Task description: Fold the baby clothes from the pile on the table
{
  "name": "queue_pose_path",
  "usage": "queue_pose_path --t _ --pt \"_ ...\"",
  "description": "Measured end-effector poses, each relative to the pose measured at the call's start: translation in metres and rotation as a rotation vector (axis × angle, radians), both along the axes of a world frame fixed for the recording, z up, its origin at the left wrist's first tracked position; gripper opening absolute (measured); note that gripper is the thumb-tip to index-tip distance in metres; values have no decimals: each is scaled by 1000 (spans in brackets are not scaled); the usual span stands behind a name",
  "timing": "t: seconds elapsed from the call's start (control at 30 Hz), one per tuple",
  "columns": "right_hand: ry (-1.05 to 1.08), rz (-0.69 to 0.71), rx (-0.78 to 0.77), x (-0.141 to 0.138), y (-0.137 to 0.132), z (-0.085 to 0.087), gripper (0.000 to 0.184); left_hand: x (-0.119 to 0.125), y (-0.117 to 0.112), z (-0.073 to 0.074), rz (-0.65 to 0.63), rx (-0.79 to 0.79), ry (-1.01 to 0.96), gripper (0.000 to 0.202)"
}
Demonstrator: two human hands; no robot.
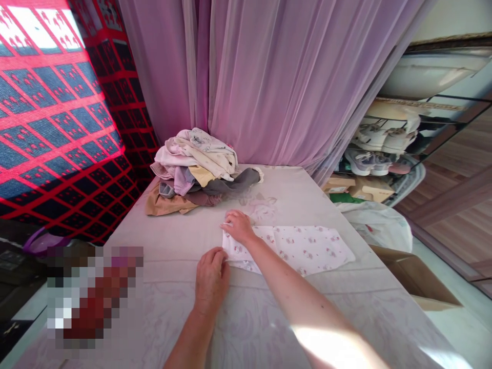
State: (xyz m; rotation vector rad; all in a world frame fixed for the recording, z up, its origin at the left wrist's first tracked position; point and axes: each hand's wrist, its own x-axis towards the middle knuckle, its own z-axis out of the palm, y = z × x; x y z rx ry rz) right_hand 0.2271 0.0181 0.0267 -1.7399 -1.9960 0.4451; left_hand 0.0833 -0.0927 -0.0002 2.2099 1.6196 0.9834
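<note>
A white garment [307,246] with a small pink-and-red print lies folded into a long flat strip across the table. My right hand [239,226] reaches over its far left corner, the fingers curled and pinching the cloth there. At the near left corner, my left hand [212,271] has its thumb and fingers closed on the edge. Part of the strip's near side is hidden under my right forearm. Beyond my hands sits a heap of crumpled clothes [200,164] in white, pink, tan, grey and brown.
A pale floral cloth covers the table [172,287]. Purple curtains [269,82] hang behind it, and a red-and-black patterned cloth [126,113] at the left. To the right are a shoe rack [372,161], a white plastic bag [380,225] and an open cardboard box [418,279]. A blurred patch hides the near left.
</note>
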Motion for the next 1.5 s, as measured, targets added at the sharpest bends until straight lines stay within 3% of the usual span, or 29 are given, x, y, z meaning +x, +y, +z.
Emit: queue_pose_path --t 0.13,0.3,0.47,0.6,0.67,0.73,0.8,1.17,1.3,1.37,1.5 --pt "-55 -2 -38 -3 -2 -4 16 -3 1 1 -9 -39 18 15" --pt "-173 -75 45 -12 -8 -9 23 -3 0 2 12 -58 72 16" --pt "-114 -100 31 -12 -5 -6 31 -3 0 3 -17 -6 90 22" --pt "-46 -3 51 7 -8 5 38 -3 1 3 -178 51 73 34" --pt "-89 104 34 15 -13 7 48 -3 2 1 -180 17 82 34" --pt "-158 198 -42 19 -16 6 70 -2 2 -1 -148 -23 67 33" --pt "-210 224 -111 19 -17 3 81 -2 2 -2 -116 -48 34 31" --pt "-249 -61 -194 3 6 0 64 0 4 -3 -34 -95 -96 33" --pt "-230 -106 -142 4 0 4 45 -3 6 -5 -12 -90 -202 31" --pt "-224 -72 -77 5 -12 6 44 -4 7 -4 -15 -77 -238 29" --pt "-269 183 -28 6 -42 5 51 -4 9 2 -71 -65 -272 27"
